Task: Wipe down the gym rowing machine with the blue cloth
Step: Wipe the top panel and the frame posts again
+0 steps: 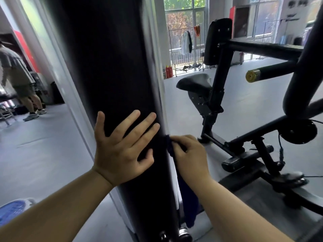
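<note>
Foremost, black upright column [111, 67]: ran top to bottom through the middle of the view, blurred along both edges.

Left hand [122, 149]: lay flat and open on the column's front face, low down, fingers spread and straight, thumb out to the left. Held nothing.

Right hand [190, 156]: sat just beside the column's right edge, level with the left hand and close to its little finger. Fingers curled, pinching a bunched fold of the blue cloth [189, 203] against that edge.

Blue cloth: dark, gathered at the fingertips. Hung slack below the right wrist along the column's right side, down toward the floor [43, 154].

Rowing machine [258, 132]: black tube frame to the right, standing on the floor. Carried a padded seat [194, 82], an upright back pad [216, 41] above it, and a bar with a gold end cap [252, 76] further right.

Elsewhere: a person [17, 70] in shorts and trainers, bent over at the far left edge of the floor. Red fire extinguishers [168, 71] by the window wall. Clothes rack [186, 42] with hanging garments before the window. Blue-and-white object [12, 212] at the lower left corner, too blurred to identify.
</note>
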Available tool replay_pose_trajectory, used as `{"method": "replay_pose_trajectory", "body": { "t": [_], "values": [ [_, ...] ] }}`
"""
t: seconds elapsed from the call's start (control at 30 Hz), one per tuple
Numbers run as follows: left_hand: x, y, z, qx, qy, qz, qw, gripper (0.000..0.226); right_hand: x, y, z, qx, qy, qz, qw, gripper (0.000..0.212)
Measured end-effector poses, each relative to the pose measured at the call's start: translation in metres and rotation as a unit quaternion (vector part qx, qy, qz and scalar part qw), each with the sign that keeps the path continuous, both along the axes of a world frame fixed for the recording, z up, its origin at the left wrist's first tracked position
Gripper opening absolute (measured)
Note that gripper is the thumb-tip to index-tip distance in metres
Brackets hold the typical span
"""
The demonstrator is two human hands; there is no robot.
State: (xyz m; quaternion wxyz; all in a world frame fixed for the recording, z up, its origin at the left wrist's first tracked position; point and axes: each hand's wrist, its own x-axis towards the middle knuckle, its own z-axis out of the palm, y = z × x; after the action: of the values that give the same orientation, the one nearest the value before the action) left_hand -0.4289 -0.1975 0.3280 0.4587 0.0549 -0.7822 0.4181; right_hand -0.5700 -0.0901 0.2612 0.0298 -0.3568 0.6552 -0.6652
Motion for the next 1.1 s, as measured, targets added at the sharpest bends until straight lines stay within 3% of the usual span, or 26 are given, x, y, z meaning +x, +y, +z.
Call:
{"method": "replay_pose_trajectory", "body": {
  "t": [0.1, 0.23, 0.4, 0.6, 0.73, 0.83, 1.0, 1.1],
  "values": [
    [0.005, -0.004, -0.030, -0.005, -0.050, 0.007, 0.999, 0.055, 0.005, -0.002, -0.004, -0.017, -0.010, 0.006, 1.000, 0.030],
    [0.019, -0.010, -0.099, -0.048, -0.167, 0.023, 0.985, 0.057, 0.006, 0.006, -0.068, 0.073, -0.042, 0.027, 0.996, 0.022],
    [0.014, -0.018, -0.127, -0.028, -0.109, 0.001, 0.994, 0.060, 0.000, 0.012, -0.129, 0.155, -0.081, 0.063, 0.983, 0.019],
    [0.024, -0.016, -0.184, -0.005, -0.136, 0.006, 0.991, 0.068, 0.005, 0.003, -0.138, 0.031, -0.065, 0.014, 0.997, 0.017],
    [0.018, -0.009, -0.193, 0.038, -0.081, -0.016, 0.996, 0.064, 0.006, 0.005, -0.196, 0.157, -0.131, 0.036, 0.978, 0.013],
    [0.014, 0.003, -0.208, 0.081, -0.071, -0.004, 0.994, 0.063, -0.003, 0.004, -0.213, 0.257, -0.126, 0.048, 0.957, 0.015],
    [0.015, 0.012, -0.251, 0.106, -0.104, 0.040, 0.988, 0.058, -0.009, 0.004, -0.203, 0.167, -0.112, 0.034, 0.979, 0.018],
    [0.020, 0.018, -0.283, 0.119, -0.160, 0.065, 0.978, 0.060, -0.008, 0.002, -0.218, 0.253, -0.080, 0.045, 0.963, 0.012]
  ]
}}
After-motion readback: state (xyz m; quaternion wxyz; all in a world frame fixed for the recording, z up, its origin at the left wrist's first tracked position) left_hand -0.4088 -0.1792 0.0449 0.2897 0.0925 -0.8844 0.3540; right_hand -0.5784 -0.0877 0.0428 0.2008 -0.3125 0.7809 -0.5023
